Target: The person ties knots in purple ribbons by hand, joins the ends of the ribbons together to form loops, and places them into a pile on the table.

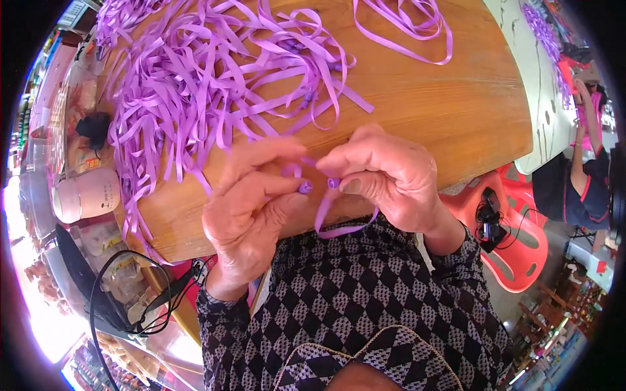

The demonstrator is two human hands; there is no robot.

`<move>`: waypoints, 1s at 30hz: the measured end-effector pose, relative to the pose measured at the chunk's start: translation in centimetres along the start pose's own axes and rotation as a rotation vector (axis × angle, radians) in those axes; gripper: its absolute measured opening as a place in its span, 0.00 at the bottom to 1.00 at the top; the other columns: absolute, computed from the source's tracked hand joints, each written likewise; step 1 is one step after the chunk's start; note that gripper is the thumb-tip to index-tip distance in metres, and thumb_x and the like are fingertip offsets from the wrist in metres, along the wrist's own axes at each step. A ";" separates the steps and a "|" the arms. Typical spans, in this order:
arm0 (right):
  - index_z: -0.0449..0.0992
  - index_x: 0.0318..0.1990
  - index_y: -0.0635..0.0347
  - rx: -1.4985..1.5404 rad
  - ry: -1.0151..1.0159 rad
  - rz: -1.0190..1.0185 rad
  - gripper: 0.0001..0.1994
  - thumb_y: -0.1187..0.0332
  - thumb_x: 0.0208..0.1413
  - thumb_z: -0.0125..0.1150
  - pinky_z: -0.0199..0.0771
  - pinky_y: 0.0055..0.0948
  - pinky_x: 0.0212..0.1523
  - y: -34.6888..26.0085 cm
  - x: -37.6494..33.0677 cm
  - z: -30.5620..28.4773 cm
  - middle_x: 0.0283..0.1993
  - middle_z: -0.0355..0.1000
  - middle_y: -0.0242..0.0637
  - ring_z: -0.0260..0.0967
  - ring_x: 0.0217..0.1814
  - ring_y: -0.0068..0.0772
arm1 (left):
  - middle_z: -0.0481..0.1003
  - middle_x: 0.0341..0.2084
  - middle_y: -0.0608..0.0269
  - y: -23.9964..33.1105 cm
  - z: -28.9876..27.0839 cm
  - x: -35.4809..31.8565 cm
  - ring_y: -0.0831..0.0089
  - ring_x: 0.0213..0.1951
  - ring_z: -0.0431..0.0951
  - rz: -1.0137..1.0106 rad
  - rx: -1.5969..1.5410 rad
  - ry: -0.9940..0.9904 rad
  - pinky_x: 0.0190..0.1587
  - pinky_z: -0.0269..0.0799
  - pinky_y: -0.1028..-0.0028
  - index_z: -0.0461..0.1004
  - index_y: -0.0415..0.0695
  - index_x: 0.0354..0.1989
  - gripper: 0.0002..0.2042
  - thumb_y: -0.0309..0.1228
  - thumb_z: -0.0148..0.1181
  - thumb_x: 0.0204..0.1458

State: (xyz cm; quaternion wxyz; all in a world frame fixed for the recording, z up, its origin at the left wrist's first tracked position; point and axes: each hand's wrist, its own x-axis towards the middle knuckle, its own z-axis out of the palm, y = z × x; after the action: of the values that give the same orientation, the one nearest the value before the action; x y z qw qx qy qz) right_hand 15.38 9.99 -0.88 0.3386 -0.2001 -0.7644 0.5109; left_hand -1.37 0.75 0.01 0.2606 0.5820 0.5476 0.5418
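Above the table's near edge, my left hand (251, 205) is closed, pinching a small purple plastic piece (304, 188) between thumb and finger. Its upper fingers are blurred by motion. Just to the right, my right hand (391, 179) pinches a second small purple plastic piece (334, 183). A narrow gap separates the two pieces. From my right hand a thin purple ribbon (342, 231) hangs in a loop, and a short stretch of it shows between the hands. A large tangled heap of purple ribbons (189, 85) lies beyond my left hand, with small darker purple pieces among them.
The wooden table (456, 98) carries another few ribbon loops (417, 49) at its far side. A pink-white jar (88, 194) and black cables (134, 326) are at the left. On the right stand a coral plastic stool (521, 254), a white table (521, 58) and another person (580, 182).
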 end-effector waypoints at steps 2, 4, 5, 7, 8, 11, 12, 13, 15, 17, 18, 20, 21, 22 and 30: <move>0.76 0.34 0.66 -0.012 -0.001 -0.017 0.10 0.70 0.46 0.61 0.63 0.24 0.33 0.1 0.0 0.2 0.28 0.72 0.35 0.64 0.29 0.28 | 0.72 0.35 0.56 0.4 0.2 -0.2 0.70 0.36 0.72 -0.055 -0.006 -0.041 0.37 0.68 0.76 0.74 0.36 0.30 0.08 0.22 0.62 0.40; 0.76 0.34 0.66 -0.013 -0.020 -0.008 0.09 0.70 0.45 0.61 0.63 0.24 0.32 0.1 0.0 0.2 0.28 0.72 0.35 0.64 0.29 0.28 | 0.73 0.34 0.56 0.6 0.3 -0.4 0.69 0.34 0.73 -0.111 -0.012 -0.083 0.37 0.68 0.76 0.73 0.36 0.31 0.08 0.22 0.62 0.41; 0.76 0.33 0.65 -0.015 -0.038 0.000 0.09 0.71 0.44 0.62 0.63 0.24 0.32 0.1 0.1 0.2 0.28 0.73 0.34 0.64 0.28 0.28 | 0.73 0.32 0.57 0.6 0.3 -0.4 0.70 0.32 0.73 -0.130 -0.020 -0.073 0.35 0.68 0.76 0.74 0.36 0.31 0.08 0.22 0.62 0.41; 0.75 0.32 0.65 -0.030 -0.015 -0.014 0.09 0.71 0.43 0.63 0.62 0.25 0.32 0.4 0.0 0.3 0.28 0.73 0.34 0.63 0.28 0.28 | 0.73 0.30 0.57 0.7 0.4 -0.4 0.70 0.31 0.73 -0.144 -0.032 -0.066 0.34 0.68 0.77 0.74 0.36 0.32 0.08 0.22 0.61 0.42; 0.75 0.31 0.64 -0.047 0.009 -0.030 0.09 0.71 0.42 0.64 0.62 0.25 0.31 0.4 -0.1 0.4 0.28 0.73 0.34 0.63 0.27 0.28 | 0.73 0.28 0.58 1.0 0.4 -0.3 0.71 0.30 0.73 -0.169 -0.008 -0.072 0.34 0.67 0.77 0.75 0.36 0.32 0.07 0.22 0.61 0.42; 0.75 0.30 0.63 -0.086 0.046 0.019 0.08 0.70 0.41 0.65 0.62 0.25 0.31 -0.1 -0.2 0.3 0.27 0.72 0.33 0.63 0.27 0.28 | 0.73 0.26 0.59 1.0 0.4 -0.2 0.73 0.29 0.72 -0.244 -0.030 -0.079 0.33 0.66 0.78 0.75 0.36 0.31 0.07 0.22 0.62 0.42; 0.75 0.30 0.63 -0.085 0.045 0.019 0.08 0.70 0.41 0.65 0.62 0.25 0.31 -0.1 -0.1 0.2 0.27 0.72 0.33 0.63 0.27 0.28 | 0.73 0.26 0.60 0.8 0.4 -0.2 0.75 0.29 0.71 -0.290 -0.078 -0.081 0.32 0.65 0.79 0.76 0.36 0.31 0.06 0.22 0.62 0.42; 0.75 0.29 0.63 -0.148 0.038 -0.039 0.08 0.70 0.41 0.65 0.61 0.25 0.31 0.0 -0.1 0.1 0.26 0.71 0.33 0.63 0.27 0.27 | 0.73 0.26 0.60 0.7 0.5 -0.4 0.75 0.29 0.71 -0.291 -0.078 -0.080 0.32 0.65 0.79 0.76 0.36 0.31 0.06 0.22 0.62 0.42; 0.75 0.29 0.63 -0.212 0.029 -0.098 0.08 0.70 0.42 0.65 0.61 0.25 0.31 0.0 -0.1 0.1 0.26 0.71 0.33 0.63 0.27 0.27 | 0.73 0.26 0.63 0.6 0.8 -0.9 0.77 0.29 0.70 -0.597 -0.398 0.041 0.33 0.64 0.80 0.76 0.35 0.31 0.07 0.22 0.62 0.43; 0.75 0.29 0.64 -0.073 0.040 -0.015 0.07 0.71 0.42 0.64 0.62 0.25 0.32 0.4 -0.4 0.4 0.28 0.71 0.33 0.63 0.28 0.27 | 0.73 0.26 0.64 0.3 1.0 -1.2 0.78 0.29 0.70 -0.582 -0.416 0.044 0.33 0.64 0.80 0.76 0.35 0.31 0.07 0.23 0.62 0.43; 0.75 0.29 0.64 -0.073 0.037 -0.016 0.07 0.71 0.42 0.64 0.62 0.25 0.32 0.6 -0.5 0.5 0.28 0.71 0.33 0.63 0.28 0.27 | 0.73 0.27 0.64 0.2 1.1 -1.2 0.79 0.30 0.70 -0.568 -0.433 0.047 0.33 0.64 0.80 0.75 0.34 0.31 0.07 0.23 0.62 0.43; 0.74 0.29 0.65 0.059 0.081 0.053 0.06 0.72 0.44 0.62 0.63 0.24 0.34 1.0 -0.9 0.6 0.30 0.72 0.34 0.64 0.30 0.27 | 0.72 0.26 0.64 0.3 1.0 -1.2 0.79 0.30 0.70 -0.538 -0.395 0.041 0.33 0.64 0.81 0.75 0.34 0.31 0.07 0.23 0.62 0.43; 0.74 0.29 0.65 0.059 0.079 0.053 0.06 0.72 0.44 0.62 0.63 0.24 0.34 1.1 -0.8 0.7 0.30 0.72 0.34 0.64 0.30 0.27 | 0.72 0.26 0.64 0.4 0.9 -1.2 0.78 0.30 0.70 -0.507 -0.355 0.035 0.33 0.64 0.81 0.75 0.34 0.31 0.07 0.23 0.62 0.43; 0.74 0.30 0.66 0.018 0.103 -0.017 0.06 0.73 0.44 0.62 0.63 0.23 0.34 1.2 -0.6 0.7 0.30 0.72 0.35 0.65 0.31 0.26 | 0.72 0.26 0.64 0.5 0.9 -1.2 0.78 0.30 0.70 -0.507 -0.355 0.037 0.33 0.64 0.81 0.75 0.34 0.31 0.07 0.23 0.62 0.43; 0.74 0.32 0.68 0.191 0.073 0.154 0.05 0.76 0.47 0.61 0.61 0.19 0.29 -0.3 -0.9 1.0 0.27 0.69 0.36 0.63 0.29 0.21 | 0.72 0.26 0.61 0.7 0.6 -1.3 0.75 0.29 0.71 -0.348 -0.152 -0.012 0.32 0.65 0.79 0.75 0.34 0.32 0.08 0.21 0.63 0.42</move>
State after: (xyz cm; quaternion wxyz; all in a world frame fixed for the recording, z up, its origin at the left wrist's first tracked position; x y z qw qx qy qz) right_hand 15.28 8.58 -1.15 0.3435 -0.2436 -0.6817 0.5982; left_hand -0.35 -0.46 0.03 0.3968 0.4605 0.5958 0.5249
